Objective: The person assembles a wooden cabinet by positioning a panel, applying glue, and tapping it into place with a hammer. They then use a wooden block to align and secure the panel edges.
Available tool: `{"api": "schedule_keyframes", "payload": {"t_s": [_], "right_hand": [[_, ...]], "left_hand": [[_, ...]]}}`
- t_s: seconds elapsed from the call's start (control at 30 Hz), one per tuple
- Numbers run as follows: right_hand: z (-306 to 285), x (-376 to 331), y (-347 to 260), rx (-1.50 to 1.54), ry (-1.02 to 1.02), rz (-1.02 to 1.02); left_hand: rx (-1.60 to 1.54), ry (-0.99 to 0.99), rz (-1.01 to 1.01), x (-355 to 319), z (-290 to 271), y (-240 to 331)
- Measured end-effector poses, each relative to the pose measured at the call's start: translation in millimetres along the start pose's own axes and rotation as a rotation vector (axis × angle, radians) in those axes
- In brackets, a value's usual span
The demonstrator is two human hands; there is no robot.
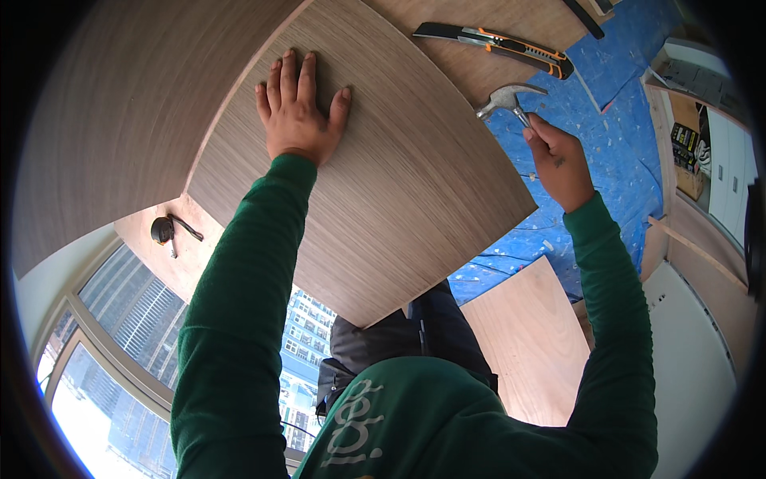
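Where panel (pixel 391 172) ends, knife (pixel 496 46) lies near hammer (pixel 507 98).

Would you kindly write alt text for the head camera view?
A person's right hand holds a claw hammer beside a wood-grain panel, on which the left hand lies spread; a utility knife lies beyond the hammer.

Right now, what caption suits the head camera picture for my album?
Left hand spread on a wood-grain panel, right hand gripping a claw hammer at its edge.
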State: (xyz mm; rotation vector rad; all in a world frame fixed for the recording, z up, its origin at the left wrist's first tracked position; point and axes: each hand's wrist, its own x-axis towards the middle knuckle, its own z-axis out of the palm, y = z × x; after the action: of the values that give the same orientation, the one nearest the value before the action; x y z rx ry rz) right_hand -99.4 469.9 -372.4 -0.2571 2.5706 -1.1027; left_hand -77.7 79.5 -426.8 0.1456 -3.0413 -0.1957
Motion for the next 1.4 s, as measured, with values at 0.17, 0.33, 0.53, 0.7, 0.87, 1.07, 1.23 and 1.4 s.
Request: {"api": "schedule_keyframes", "payload": {"t_s": [0.17, 0.33, 0.53, 0.7, 0.87, 1.07, 1.23, 1.4], "right_hand": [[-1, -3, 1, -0.022, 0.01, -0.031], [-7, -13, -5, -0.082, -0.054, 0.036], [-5, -21, -2, -0.106, 0.021, -0.062], [-5, -24, 21, -0.15, -0.026, -0.093], [11, -54, 37, -0.313, -0.131, -0.031], [-22, -37, 24, -0.04, 0.049, 0.194], [-32, -21, 2, 0.231, -0.148, 0.359], [-15, -16, 10, 0.197, -0.158, 0.291]], "left_hand": [[0.002, -0.005, -0.003, 0, 1, 0], [0.02, -0.04, -0.016, 1, 2, -1], [0.027, -0.034, -0.013, 0, 2, -1], [0.019, -0.047, -0.02, -1, 0, 1], [0.028, -0.009, -0.006, 0, 2, -2], [0.025, -0.017, -0.016, -1, 3, -2], [0.036, -0.027, -0.019, 0, 0, -1], [0.02, -0.022, -0.014, 0, 0, 0]]}}
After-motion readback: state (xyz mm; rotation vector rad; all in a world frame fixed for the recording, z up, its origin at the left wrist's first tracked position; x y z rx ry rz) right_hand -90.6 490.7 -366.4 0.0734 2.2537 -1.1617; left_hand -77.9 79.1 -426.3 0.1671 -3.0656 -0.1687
